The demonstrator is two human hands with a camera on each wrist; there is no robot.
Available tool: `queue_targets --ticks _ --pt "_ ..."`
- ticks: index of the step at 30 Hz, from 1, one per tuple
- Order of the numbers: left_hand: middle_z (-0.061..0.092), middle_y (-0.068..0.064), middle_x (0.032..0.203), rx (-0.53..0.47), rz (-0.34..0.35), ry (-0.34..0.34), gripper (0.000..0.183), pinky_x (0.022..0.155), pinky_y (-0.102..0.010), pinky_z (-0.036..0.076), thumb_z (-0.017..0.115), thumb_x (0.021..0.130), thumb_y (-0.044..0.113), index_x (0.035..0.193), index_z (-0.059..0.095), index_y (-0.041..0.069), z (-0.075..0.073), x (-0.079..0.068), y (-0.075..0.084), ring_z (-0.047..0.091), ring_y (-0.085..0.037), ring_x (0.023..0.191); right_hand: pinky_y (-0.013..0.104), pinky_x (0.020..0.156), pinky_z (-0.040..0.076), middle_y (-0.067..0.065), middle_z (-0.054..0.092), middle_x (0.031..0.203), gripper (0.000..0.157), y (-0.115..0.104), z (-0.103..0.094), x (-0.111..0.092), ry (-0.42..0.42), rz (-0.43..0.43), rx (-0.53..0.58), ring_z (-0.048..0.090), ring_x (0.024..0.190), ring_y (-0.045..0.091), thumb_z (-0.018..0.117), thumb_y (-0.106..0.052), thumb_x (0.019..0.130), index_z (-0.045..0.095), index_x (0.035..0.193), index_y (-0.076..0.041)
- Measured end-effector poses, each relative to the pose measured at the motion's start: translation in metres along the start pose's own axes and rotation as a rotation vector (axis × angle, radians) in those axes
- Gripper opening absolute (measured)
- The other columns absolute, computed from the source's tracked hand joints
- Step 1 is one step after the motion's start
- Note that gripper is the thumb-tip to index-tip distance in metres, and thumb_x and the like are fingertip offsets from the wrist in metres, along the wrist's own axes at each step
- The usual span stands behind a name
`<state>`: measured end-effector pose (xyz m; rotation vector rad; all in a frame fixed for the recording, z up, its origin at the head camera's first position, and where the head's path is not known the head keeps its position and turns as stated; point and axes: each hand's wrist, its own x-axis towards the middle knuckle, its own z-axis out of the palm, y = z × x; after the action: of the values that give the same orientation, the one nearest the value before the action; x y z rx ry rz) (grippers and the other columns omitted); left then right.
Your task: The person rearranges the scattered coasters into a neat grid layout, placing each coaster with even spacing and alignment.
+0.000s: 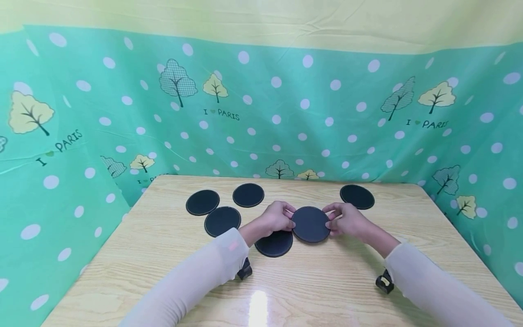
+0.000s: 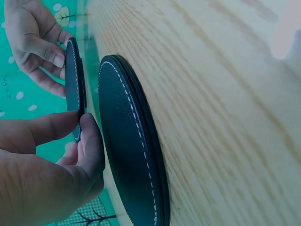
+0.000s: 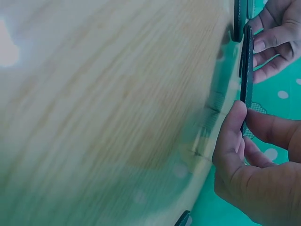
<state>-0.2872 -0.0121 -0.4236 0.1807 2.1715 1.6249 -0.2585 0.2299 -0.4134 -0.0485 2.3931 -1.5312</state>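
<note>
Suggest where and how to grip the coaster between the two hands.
Pinch the coaster by its rim at two opposite points, probably coming in from its left and right sides. It's a thin, round disc with no handle, so opposite edges should balance it best. The left hand and right hand pinch it that way.
</note>
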Motion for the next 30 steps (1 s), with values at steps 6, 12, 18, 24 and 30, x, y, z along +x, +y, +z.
queue_targets --ticks 6,12,18,24,30 --pt "0.062 -0.010 0.100 0.112 0.025 0.004 0.041 0.072 -0.027 0.062 0.075 0.079 -0.018 0.115 0.065 -0.004 0.002 -0.001 0.001 0.063 -0.019 0.087 0.038 0.072 0.064 0.019 0.050 0.106 0.051 0.004 0.001 -0.004 -0.024 -0.010 0.011 0.065 0.080 0.020 0.066 0.014 0.090 0.051 0.138 0.009" --pt "0.061 -0.010 0.100 0.133 0.018 -0.002 0.041 0.072 -0.026 0.062 0.076 0.076 -0.020 0.112 0.066 -0.004 0.003 -0.002 0.001 0.063 -0.019 0.086 0.038 0.071 0.064 0.020 0.050 0.106 0.051 0.007 0.002 -0.008 -0.039 0.001 0.014 0.064 0.081 0.022 0.065 0.016 0.090 0.049 0.138 0.011" --pt "0.060 -0.011 0.097 0.150 0.016 -0.019 0.041 0.068 -0.026 0.062 0.076 0.074 -0.022 0.110 0.066 -0.006 0.005 -0.006 0.001 0.064 -0.018 0.080 0.039 0.071 0.064 0.020 0.049 0.104 0.050 0.010 0.002 -0.012 -0.062 0.001 0.025 0.063 0.080 0.022 0.064 0.017 0.090 0.049 0.137 0.012" --pt "0.061 -0.010 0.095 0.242 0.031 -0.017 0.040 0.067 -0.026 0.061 0.079 0.074 -0.019 0.109 0.068 -0.004 0.007 -0.009 0.004 0.061 -0.017 0.079 0.040 0.073 0.065 0.019 0.050 0.104 0.050 0.008 0.005 -0.015 -0.068 0.020 0.052 0.065 0.080 0.022 0.064 0.019 0.089 0.050 0.136 0.012" --pt "0.062 -0.006 0.091 0.389 0.069 0.000 0.039 0.068 -0.023 0.056 0.084 0.072 -0.013 0.107 0.070 -0.001 0.010 -0.009 0.004 0.057 -0.015 0.080 0.041 0.073 0.065 0.020 0.049 0.104 0.051 0.010 0.005 -0.016 -0.071 0.033 0.041 0.065 0.079 0.023 0.065 0.019 0.087 0.050 0.135 0.013"
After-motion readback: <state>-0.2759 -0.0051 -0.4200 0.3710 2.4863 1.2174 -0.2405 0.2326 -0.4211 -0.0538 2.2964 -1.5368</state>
